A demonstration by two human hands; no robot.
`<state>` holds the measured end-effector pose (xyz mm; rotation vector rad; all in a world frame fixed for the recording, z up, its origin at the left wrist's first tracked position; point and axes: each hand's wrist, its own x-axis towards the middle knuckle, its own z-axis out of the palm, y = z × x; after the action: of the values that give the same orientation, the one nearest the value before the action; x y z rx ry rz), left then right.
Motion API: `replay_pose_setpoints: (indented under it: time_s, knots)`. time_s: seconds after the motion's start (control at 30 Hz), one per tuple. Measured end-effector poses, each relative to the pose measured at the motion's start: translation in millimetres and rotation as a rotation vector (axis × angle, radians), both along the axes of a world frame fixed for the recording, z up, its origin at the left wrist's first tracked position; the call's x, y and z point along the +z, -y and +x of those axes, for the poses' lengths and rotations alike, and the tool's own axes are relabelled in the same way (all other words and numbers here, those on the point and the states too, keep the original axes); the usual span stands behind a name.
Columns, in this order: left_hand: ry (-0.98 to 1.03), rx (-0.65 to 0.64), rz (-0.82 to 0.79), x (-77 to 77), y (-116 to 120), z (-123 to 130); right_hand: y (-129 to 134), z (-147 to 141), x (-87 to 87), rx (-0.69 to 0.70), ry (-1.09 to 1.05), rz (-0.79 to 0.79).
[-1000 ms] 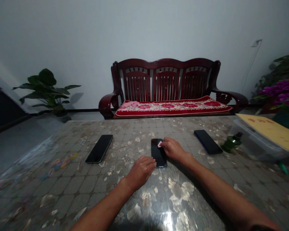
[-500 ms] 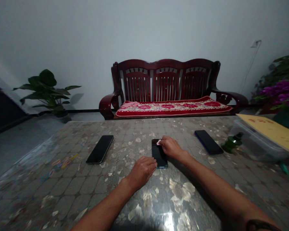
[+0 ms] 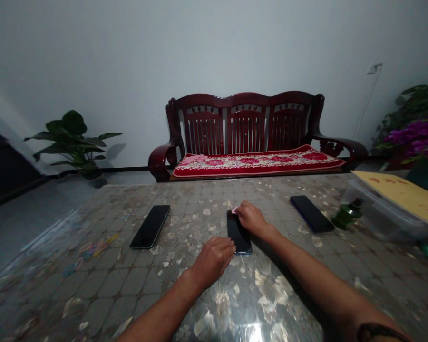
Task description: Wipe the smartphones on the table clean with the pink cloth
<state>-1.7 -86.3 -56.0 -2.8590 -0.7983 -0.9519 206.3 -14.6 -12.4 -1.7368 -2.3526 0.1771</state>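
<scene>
A dark smartphone [image 3: 240, 240] lies face up on the table in front of me. At its lower left edge, my left hand [image 3: 217, 254] holds it with the fingers bent together against the side. My right hand [image 3: 250, 217] is over the phone's upper right part, fingers closed on a small pale pink piece [image 3: 234, 211], cloth or paper, that touches the top of the screen. Most of this piece is hidden by the fingers. Another smartphone [image 3: 150, 227] lies to the left, and a third smartphone [image 3: 312, 213] with a bluish edge lies to the right.
Several coloured rubber bands [image 3: 94, 249] lie on the patterned table [image 3: 164, 294] at the left. A green bottle [image 3: 346, 216] stands at the right beside a clear plastic box [image 3: 381, 225] with a yellow sheet [image 3: 399, 192] on top. Behind the table is a wooden bench [image 3: 246, 123].
The whole view has shifted slightly, so everything sits a little lower. My right hand stays near the phone's top with the pink piece; my left hand keeps its place at the edge.
</scene>
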Motion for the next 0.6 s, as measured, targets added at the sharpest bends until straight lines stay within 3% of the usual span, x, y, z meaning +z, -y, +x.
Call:
replay_pose_setpoints:
  time_s: [0.1, 0.3, 0.47, 0.6]
  knots:
    - [-0.02, -0.002, -0.011, 0.1, 0.3, -0.7, -9.4, -8.8, 0.6, -0.057, 0.018, -0.007]
    - [-0.015, 0.01, -0.011, -0.9, -0.1, -0.2, -10.1, -18.2, -0.1, 0.105, -0.002, -0.009]
    - [-0.011, 0.011, -0.003, 1.1, -0.4, 0.6, -13.1, -13.0, 0.9, 0.011, 0.001, 0.018]
    - [-0.011, 0.018, -0.001, 1.9, -0.2, 0.8, -1.4, -11.8, -2.8, 0.167, -0.041, 0.022]
